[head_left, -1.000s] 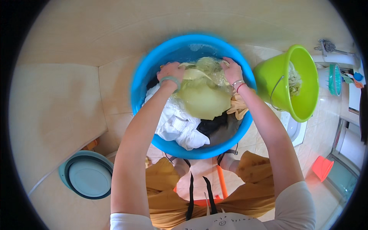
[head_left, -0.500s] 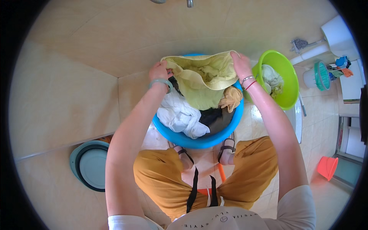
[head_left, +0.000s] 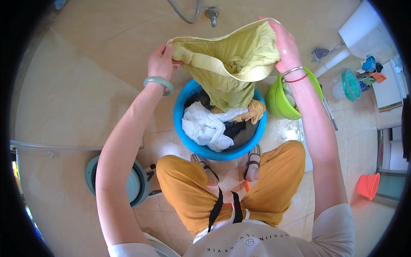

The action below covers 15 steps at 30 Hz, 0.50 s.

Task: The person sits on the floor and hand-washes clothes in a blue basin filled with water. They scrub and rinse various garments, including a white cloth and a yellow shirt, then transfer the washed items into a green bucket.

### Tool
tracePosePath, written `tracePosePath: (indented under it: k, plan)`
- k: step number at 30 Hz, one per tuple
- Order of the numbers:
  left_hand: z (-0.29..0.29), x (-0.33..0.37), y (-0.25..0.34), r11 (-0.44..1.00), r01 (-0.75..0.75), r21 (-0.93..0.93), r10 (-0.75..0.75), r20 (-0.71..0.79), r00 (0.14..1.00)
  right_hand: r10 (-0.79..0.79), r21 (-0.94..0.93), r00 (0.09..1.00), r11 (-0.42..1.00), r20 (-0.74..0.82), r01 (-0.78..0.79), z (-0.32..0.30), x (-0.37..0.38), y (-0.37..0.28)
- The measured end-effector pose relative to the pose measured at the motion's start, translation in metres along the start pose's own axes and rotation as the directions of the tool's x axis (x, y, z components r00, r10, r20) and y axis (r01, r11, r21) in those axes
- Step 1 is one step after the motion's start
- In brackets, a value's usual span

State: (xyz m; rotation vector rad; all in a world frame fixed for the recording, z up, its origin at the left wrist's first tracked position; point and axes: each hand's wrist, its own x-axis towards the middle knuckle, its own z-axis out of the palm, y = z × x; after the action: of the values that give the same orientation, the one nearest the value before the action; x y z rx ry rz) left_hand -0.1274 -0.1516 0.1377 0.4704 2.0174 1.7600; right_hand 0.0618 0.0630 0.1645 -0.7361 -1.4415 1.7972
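Just beyond the person's knees and sandalled feet, a blue basin (head_left: 192, 141) sits on the tiled floor, holding a white cloth (head_left: 204, 126) and darker laundry. Above it hangs a yellow-green garment (head_left: 231, 70) — its lower end dips toward the basin. The left hand (head_left: 161, 61) is closed on one edge, the right hand (head_left: 286, 43) closed on the other, spreading it wide. A green bucket (head_left: 276, 105) stands just beside the basin — near the wall.
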Motion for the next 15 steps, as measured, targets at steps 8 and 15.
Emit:
tracePosePath:
  k: [8, 15]
  plan:
    - [0.029, 0.016, 0.001, 0.742, 0.276, -0.611, -0.379, -0.043, 0.924, -0.081, 0.062, 0.995, 0.994, -0.065, 0.085, -0.007, 0.004, -0.001]
    - [0.008, 0.028, 0.045, 0.952, 0.147, -0.268, -0.126, 0.095, 0.988, -0.19, 0.139, 0.982, 0.972, 0.002, 0.188, -0.006, 0.011, -0.052]
